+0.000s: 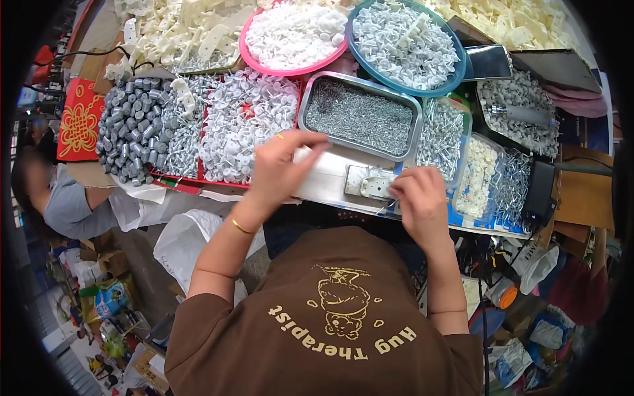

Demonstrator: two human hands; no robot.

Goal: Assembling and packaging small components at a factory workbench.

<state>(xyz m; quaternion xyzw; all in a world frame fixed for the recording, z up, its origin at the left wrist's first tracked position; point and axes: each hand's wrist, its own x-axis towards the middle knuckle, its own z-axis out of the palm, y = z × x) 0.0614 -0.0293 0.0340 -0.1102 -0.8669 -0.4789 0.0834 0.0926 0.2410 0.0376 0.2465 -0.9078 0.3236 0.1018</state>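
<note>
The fingers of the left hand (281, 168) are curled loosely with the thumb stretched out to the right, pinching what looks like a small pale piece, too small to make out; the fingers of the right hand (417, 198) are bent down and closed together over the right edge of a small white moulded plastic part with holes (371, 185), touching it; whether they actually grip it I cannot tell. That part lies flat on a shiny steel plate (330, 178) on the counter (475, 228), between the two hands and just in front of a rectangular steel tray of fine grey metal pins (360, 115); a thin gold bangle (242, 228) sits on the left wrist, and both forearms rise from a brown short-sleeved shirt with a pale printed drawing (330, 317).

Left of the steel tray, a red-edged tray holds a heap of white round-headed plastic pieces (244, 125), and beside that a pile of short grey metal cylinders (129, 129); behind them stand a pink round bowl of white plastic discs (294, 36) and a blue round bowl of white pegs (404, 43). To the right of the steel tray are clear plastic tubs of silvery nails (444, 132) and cream plastic bits (477, 175); a black phone (487, 63) lies further back. At the far left, below counter level, another person in a grey top (72, 208) sits.
</note>
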